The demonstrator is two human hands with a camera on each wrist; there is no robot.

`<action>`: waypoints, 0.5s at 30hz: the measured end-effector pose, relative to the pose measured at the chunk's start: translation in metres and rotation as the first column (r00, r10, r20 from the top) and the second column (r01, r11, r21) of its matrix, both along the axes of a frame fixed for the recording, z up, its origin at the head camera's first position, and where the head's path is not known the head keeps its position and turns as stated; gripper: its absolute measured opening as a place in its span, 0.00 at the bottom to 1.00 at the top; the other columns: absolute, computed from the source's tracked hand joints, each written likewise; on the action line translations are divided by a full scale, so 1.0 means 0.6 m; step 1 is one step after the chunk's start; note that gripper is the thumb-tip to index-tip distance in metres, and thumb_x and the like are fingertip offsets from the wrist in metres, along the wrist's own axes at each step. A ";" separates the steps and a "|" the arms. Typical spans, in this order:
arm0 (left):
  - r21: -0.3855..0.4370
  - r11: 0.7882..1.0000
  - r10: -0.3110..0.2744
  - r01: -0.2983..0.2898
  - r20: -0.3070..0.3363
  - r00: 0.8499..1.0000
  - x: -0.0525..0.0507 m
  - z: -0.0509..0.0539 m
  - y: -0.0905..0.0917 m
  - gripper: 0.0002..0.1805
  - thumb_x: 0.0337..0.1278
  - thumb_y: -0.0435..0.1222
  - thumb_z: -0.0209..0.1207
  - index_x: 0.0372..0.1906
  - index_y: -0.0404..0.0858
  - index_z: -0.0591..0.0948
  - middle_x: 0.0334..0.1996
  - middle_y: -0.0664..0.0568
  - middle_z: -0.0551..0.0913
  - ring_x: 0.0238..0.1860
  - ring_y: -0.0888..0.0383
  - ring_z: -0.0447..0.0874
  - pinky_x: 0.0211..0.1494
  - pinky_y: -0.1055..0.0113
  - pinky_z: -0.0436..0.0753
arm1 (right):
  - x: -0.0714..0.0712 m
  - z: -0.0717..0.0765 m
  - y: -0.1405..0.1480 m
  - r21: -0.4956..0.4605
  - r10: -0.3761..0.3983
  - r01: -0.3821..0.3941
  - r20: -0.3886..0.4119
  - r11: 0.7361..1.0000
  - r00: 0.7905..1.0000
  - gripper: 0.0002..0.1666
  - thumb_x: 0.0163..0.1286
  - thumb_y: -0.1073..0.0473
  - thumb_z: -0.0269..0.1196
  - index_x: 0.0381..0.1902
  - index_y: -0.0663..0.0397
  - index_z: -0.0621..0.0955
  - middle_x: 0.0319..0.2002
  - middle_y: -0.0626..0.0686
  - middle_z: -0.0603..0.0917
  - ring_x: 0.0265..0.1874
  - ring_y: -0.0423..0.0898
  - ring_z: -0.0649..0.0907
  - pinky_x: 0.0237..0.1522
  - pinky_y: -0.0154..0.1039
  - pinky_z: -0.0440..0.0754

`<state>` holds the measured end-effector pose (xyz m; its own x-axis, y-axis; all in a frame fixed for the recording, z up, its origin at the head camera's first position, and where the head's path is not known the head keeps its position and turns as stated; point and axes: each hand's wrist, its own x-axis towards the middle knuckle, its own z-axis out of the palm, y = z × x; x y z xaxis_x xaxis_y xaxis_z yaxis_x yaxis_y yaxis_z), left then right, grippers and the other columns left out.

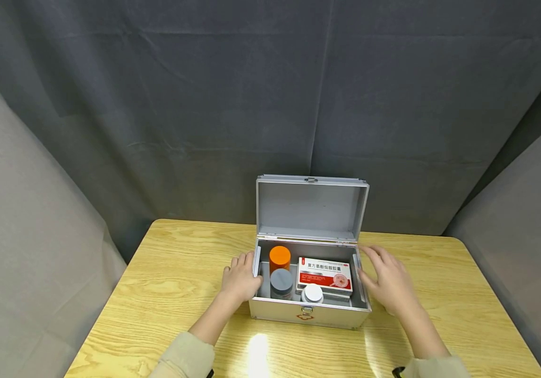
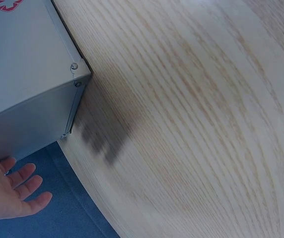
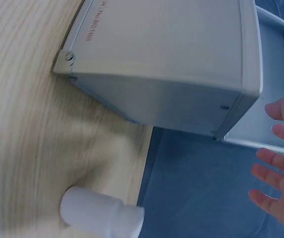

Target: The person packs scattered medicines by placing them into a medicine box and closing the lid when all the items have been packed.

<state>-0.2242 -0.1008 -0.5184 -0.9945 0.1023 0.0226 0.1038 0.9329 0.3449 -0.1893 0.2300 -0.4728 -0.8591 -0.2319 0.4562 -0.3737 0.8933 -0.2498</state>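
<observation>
A silver first-aid box (image 1: 279,311) stands on the table with its lid (image 1: 310,210) raised. Inside are an orange-capped bottle (image 1: 280,257), a grey-capped bottle (image 1: 282,282), a white-capped bottle (image 1: 312,293) and a red-and-white medicine carton (image 1: 325,274) lying on another carton. My left hand (image 1: 241,278) is at the box's left wall, thumb over the rim, fingers loosely extended outside. Beside the right wall hovers my right hand (image 1: 385,278), its fingers spread and relaxed, holding nothing. A white bottle (image 3: 100,212) stands on the table right of the box, mostly hidden by that hand in the head view.
The wooden table (image 1: 166,294) extends to both sides of the box. A dark grey curtain (image 1: 204,115) hangs behind its far edge, with pale cloth (image 1: 29,252) at the left and grey cloth (image 1: 520,220) at the right.
</observation>
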 end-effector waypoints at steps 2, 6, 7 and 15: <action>0.000 1.000 0.001 -0.001 0.000 1.000 0.000 0.000 0.000 0.37 0.49 0.45 0.52 0.67 0.38 0.60 0.60 0.44 0.66 0.59 0.46 0.62 0.55 0.47 0.64 | 0.003 -0.002 0.007 -0.003 -0.017 0.017 0.006 1.000 1.000 0.32 0.56 0.57 0.62 0.60 0.53 0.69 0.53 0.64 0.71 0.52 0.64 0.71 0.50 0.64 0.63; -0.001 1.000 -0.002 0.002 -0.001 1.000 0.001 0.001 0.000 0.37 0.48 0.46 0.51 0.66 0.38 0.60 0.60 0.45 0.66 0.59 0.46 0.62 0.54 0.47 0.65 | 0.008 -0.008 0.020 -0.010 -0.045 0.045 0.013 0.999 0.999 0.31 0.56 0.57 0.62 0.59 0.55 0.69 0.52 0.65 0.71 0.51 0.64 0.71 0.50 0.64 0.63; -0.001 1.000 -0.003 0.003 -0.003 1.000 0.001 0.001 -0.001 0.37 0.48 0.46 0.51 0.66 0.38 0.60 0.59 0.44 0.66 0.59 0.46 0.62 0.54 0.47 0.65 | 0.010 -0.010 0.023 -0.012 -0.053 0.053 0.015 0.999 0.998 0.31 0.56 0.57 0.62 0.59 0.55 0.69 0.52 0.65 0.71 0.51 0.65 0.71 0.49 0.64 0.64; 0.009 1.000 -0.002 0.002 0.003 1.000 0.001 0.000 0.000 0.37 0.50 0.45 0.52 0.67 0.38 0.59 0.60 0.44 0.65 0.59 0.45 0.61 0.55 0.46 0.64 | 0.016 -0.032 0.050 -0.024 -0.126 0.127 0.021 0.992 0.992 0.31 0.55 0.57 0.63 0.57 0.57 0.70 0.49 0.67 0.72 0.46 0.68 0.72 0.44 0.65 0.65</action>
<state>-0.2239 -0.1009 -0.5181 -0.9944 0.1041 0.0207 0.1047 0.9296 0.3534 -0.1795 0.2603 -0.4921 -0.8894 -0.1095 0.4438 -0.2531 0.9264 -0.2787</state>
